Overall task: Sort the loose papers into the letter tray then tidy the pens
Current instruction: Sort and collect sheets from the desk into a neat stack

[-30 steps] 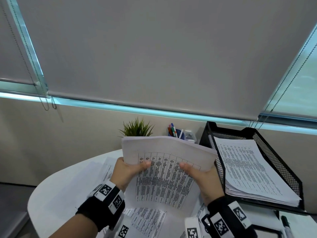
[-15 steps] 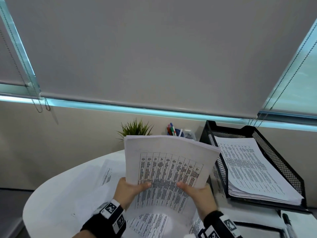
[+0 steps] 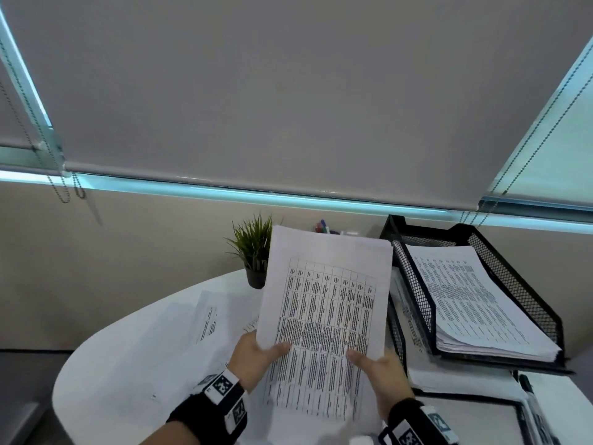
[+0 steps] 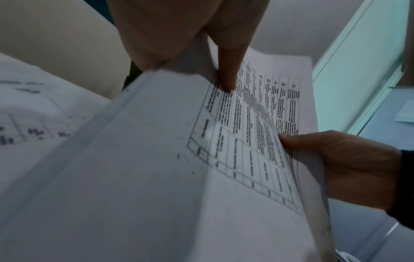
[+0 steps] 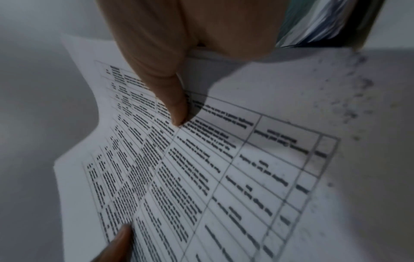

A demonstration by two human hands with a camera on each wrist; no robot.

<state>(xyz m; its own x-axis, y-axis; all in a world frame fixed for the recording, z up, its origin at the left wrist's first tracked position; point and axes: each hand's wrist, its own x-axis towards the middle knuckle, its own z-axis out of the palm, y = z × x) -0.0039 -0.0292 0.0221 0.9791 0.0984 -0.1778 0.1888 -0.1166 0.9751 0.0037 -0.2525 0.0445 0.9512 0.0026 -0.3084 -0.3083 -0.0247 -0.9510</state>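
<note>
Both hands pinch one sheaf of printed papers raised above the white table — the left hand at its 7 o'clock corner, the right hand at 5 o'clock, thumbs on top. The black mesh letter tray sits at 3 o'clock — already holding a stack.

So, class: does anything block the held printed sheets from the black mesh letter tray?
Nothing visible does. Both hands hold the printed sheets up just left of the black mesh letter tray, whose open top holds only stacked paper.

left hand thumb pins printed papers; right hand seemingly grips edge.
</note>
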